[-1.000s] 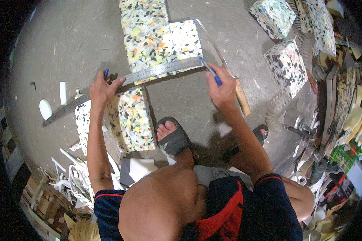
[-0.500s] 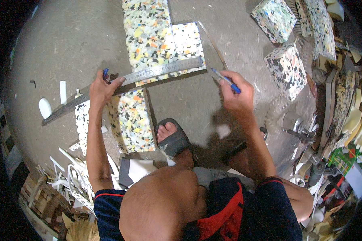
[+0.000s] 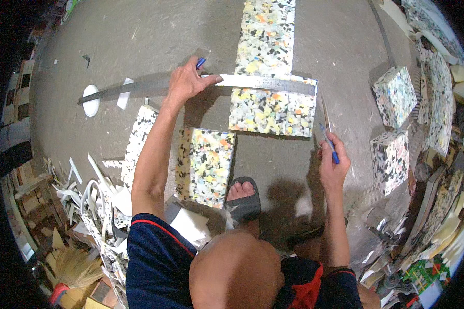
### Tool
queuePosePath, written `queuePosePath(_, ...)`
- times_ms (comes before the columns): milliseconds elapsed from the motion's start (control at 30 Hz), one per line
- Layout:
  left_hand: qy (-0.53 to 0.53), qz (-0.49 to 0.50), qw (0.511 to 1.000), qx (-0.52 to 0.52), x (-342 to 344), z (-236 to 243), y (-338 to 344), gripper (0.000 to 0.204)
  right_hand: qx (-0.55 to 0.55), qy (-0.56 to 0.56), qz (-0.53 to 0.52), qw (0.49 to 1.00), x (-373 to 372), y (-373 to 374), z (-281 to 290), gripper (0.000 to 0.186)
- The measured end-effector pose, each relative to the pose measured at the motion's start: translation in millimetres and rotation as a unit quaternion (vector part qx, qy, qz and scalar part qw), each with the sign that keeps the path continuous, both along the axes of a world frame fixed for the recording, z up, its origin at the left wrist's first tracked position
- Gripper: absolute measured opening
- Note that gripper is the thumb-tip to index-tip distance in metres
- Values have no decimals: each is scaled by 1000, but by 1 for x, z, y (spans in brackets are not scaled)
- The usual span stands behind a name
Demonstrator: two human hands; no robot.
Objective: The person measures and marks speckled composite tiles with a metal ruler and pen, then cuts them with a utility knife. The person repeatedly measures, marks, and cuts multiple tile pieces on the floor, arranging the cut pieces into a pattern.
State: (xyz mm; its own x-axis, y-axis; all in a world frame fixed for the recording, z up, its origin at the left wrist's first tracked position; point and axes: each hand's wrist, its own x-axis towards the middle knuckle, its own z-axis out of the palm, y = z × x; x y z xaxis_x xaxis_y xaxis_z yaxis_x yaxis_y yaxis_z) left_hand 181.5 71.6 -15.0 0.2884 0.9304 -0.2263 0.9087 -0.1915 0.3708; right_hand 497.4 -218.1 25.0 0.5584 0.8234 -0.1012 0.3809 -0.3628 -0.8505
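A long metal ruler (image 3: 265, 83) lies across a speckled foam strip (image 3: 265, 38) and the smaller speckled foam block (image 3: 300, 116) against its right side. My left hand (image 3: 186, 82) is closed on the ruler left of the foam, thumb on top. A small blue piece, perhaps a pen cap, sticks out by its fingers. My right hand (image 3: 335, 160) is closed round a blue pen (image 3: 331, 147), right of the foam's near corner and apart from it. The pen's tip points away from me, beside a thin, narrow strip (image 3: 325, 113) on the floor.
Another speckled foam block (image 3: 209, 167) lies nearer me, beside my sandalled foot (image 3: 244, 198). Two foam blocks (image 3: 394, 97) stand at the right, near piled foam and scraps. White offcuts (image 3: 95, 193) heap up at the left, with a straw broom (image 3: 75, 268) below them.
The ruler has shifted from the foam's near edge to farther up across it, with my left hand on it. My right hand with the pen has drawn back nearer me. The whole view has shifted.
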Motion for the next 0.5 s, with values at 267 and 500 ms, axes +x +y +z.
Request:
queuePosePath(267, -10, -8, 1000, 11, -1, -1, -2, 76, -42, 31, -13, 999, -6, 2, -3, 28)
queuePosePath(500, -19, -11, 1000, 6, 3, 2, 5, 77, -29, 9, 3, 1000, -11, 9, 0, 28)
